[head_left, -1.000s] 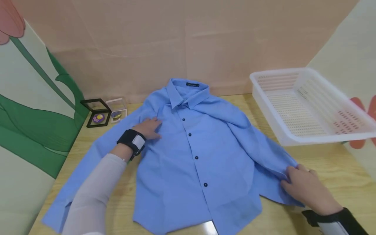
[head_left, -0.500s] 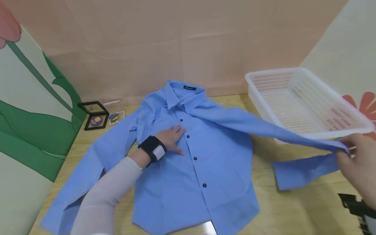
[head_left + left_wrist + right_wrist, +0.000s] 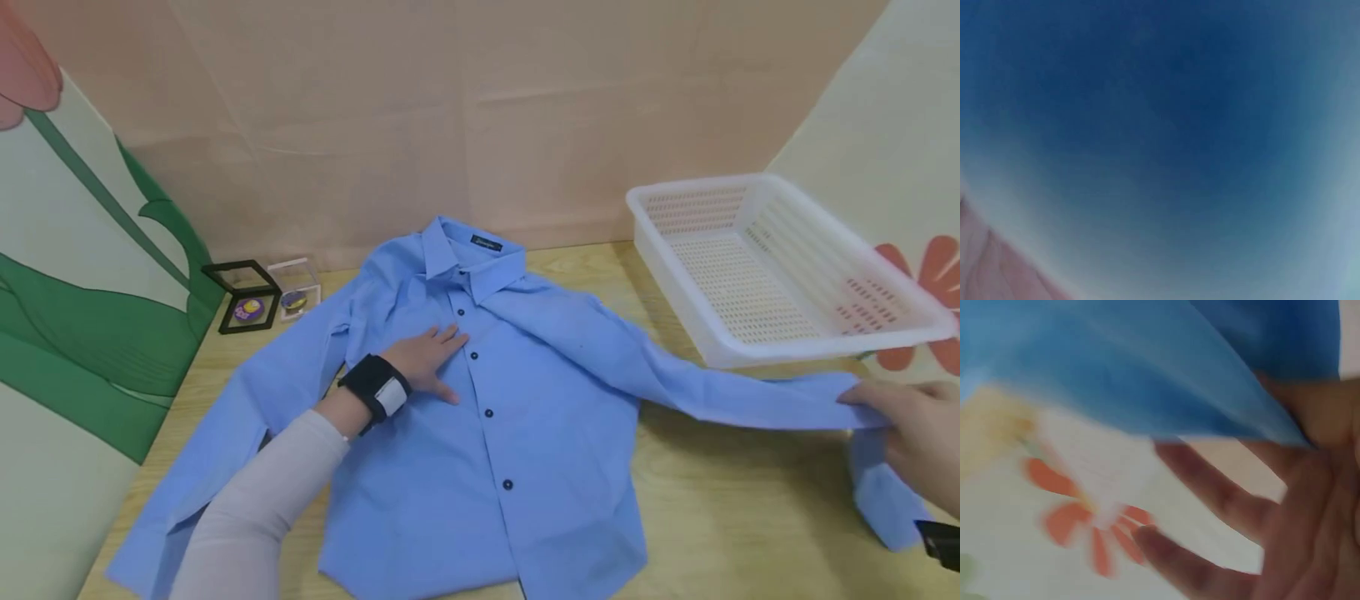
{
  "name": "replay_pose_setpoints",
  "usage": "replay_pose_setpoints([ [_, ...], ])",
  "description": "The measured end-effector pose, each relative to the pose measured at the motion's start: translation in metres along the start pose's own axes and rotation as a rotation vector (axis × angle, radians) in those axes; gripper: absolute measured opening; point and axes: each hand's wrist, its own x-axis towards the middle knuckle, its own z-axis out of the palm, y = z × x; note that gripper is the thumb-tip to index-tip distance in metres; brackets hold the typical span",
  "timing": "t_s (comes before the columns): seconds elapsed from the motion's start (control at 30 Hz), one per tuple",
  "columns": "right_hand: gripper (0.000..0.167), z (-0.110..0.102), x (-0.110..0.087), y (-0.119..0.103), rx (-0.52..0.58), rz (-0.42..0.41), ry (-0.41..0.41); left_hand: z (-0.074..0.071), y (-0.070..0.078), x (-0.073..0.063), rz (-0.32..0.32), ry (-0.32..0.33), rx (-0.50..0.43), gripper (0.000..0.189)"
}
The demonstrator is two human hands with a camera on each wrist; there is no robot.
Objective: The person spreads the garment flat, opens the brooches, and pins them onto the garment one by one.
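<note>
Out to the right goes the sleeve (image 3: 735, 397), lifted and pulled straighter than 1 second ago! The right hand (image 3: 918, 433) has it pinched, thumb against finger, with the cuff (image 3: 885, 492) dangling below. The left hand (image 3: 420, 360) is spread on the shirt (image 3: 562, 483), fingers beside the buttons (image 3: 489, 413), grasping nothing. Shirt's face up, mid-table (image 3: 720, 492), collar (image 3: 498, 275) at the back. Behind the sleeve sits a white basket (image 3: 817, 343); far left, 2 open cases (image 3: 247, 291).

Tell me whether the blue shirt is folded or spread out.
Spread out: the shirt lies front up, one sleeve angled out, the right hand holding the other sideways.
</note>
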Motion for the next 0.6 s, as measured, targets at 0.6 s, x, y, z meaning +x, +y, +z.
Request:
replay_pose_setpoints([
  [0.6,0.044,0.004,0.036,-0.05,0.13,-0.23,-0.23,-0.045,-0.041,0.003,-0.062,0.307,-0.227,0.057],
])
